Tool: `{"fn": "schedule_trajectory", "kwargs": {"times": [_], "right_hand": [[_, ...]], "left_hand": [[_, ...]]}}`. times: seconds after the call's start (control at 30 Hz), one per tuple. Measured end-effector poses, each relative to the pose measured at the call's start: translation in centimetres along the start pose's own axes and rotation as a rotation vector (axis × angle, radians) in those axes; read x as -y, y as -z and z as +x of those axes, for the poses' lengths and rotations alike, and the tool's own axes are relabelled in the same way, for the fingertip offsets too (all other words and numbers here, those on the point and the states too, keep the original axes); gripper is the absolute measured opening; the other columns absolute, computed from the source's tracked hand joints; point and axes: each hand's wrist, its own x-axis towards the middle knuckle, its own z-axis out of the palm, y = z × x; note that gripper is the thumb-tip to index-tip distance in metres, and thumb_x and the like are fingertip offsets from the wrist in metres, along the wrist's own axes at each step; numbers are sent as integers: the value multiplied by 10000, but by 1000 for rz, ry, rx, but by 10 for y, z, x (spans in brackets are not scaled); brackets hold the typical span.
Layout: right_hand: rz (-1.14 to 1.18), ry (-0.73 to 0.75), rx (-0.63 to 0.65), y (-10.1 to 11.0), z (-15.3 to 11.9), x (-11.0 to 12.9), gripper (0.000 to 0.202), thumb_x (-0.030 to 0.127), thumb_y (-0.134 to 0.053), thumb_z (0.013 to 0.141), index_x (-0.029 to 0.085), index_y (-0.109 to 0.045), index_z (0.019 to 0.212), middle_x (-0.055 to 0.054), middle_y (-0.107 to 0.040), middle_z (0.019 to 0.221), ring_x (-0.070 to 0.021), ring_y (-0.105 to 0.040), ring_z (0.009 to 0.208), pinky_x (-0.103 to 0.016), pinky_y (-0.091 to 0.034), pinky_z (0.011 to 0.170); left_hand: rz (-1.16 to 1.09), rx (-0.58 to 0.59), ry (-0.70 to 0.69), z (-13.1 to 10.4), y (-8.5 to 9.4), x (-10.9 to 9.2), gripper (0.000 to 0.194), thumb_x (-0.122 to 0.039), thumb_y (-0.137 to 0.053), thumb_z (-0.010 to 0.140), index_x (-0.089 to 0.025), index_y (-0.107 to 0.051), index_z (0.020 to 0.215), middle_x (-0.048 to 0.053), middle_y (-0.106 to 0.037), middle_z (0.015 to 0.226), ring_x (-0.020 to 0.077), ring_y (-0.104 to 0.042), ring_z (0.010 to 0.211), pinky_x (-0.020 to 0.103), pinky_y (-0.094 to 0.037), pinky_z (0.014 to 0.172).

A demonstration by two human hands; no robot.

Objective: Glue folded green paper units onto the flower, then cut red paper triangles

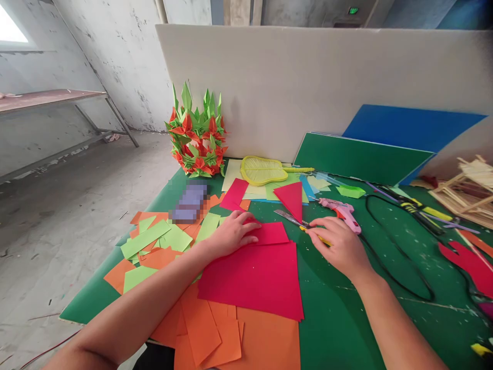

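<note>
Large red paper sheets (252,280) lie at the middle of the green table, over orange paper (269,334). A smaller folded red piece (271,234) rests at their top edge, with my left hand (234,234) flat on its left part, fingers spread. To the right, my right hand (335,239) has its fingers closed on the yellow handle of a cutter or scissors (287,217); its metal end points left. A red triangle (292,198) lies just beyond that tool. A red strip (234,194) lies beyond my left hand.
Orange and green paper pieces (144,241) cover the table's left. Behind stand a red-green paper craft (198,133) and a yellow leaf-shaped fan (264,170). A pink glue gun (342,213) with a black cable is at right, before green board (358,156) and stick model (464,192).
</note>
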Motion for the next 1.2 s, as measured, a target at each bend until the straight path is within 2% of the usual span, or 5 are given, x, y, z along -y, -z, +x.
{"fn": "schedule_trajectory", "kwargs": {"times": [0.13, 0.3, 0.6, 0.73, 1.2], "right_hand": [[-12, -194, 22, -11, -4, -18, 224, 378, -510, 913, 215, -620, 1021, -81, -655, 1061, -258, -602, 984, -377, -495, 785], [22, -312, 118, -25, -6, -23, 257, 365, -540, 885, 219, -562, 1096, -77, -665, 998, -269, -617, 924, -377, -514, 714], [200, -224, 229, -9, -3, -5, 345, 273, -466, 917, 330, -549, 1246, -43, -610, 1155, -214, -628, 962, -314, -535, 722], [262, -194, 268, -3, -2, -4, 314, 257, -483, 904, 320, -575, 1197, -42, -605, 1188, -220, -617, 1032, -330, -543, 802], [268, -157, 296, -4, -7, -15, 340, 265, -446, 931, 327, -589, 1234, -42, -624, 1212, -233, -582, 1113, -395, -518, 902]], "left_hand": [[-26, -5, 8, -1, 2, 0, 564, -572, -532, 850, -198, -542, 1273, 124, -544, 1233, 288, -480, 1108, 458, -423, 977], [-114, -48, -37, -2, 2, -1, 531, -489, -567, 868, -197, -468, 1300, 116, -559, 1216, 273, -490, 1126, 439, -415, 990], [-118, -65, -155, -4, 4, -5, 313, -357, -516, 919, -208, -496, 1193, 126, -479, 1191, 244, -524, 1053, 392, -472, 895], [-67, -58, -181, -4, 3, -6, 239, -355, -492, 928, -203, -535, 1108, 126, -465, 1211, 238, -523, 1045, 385, -474, 884], [-69, -79, -139, -3, 2, -6, 268, -360, -531, 905, -193, -542, 1114, 121, -471, 1189, 249, -502, 1067, 404, -456, 931]]}}
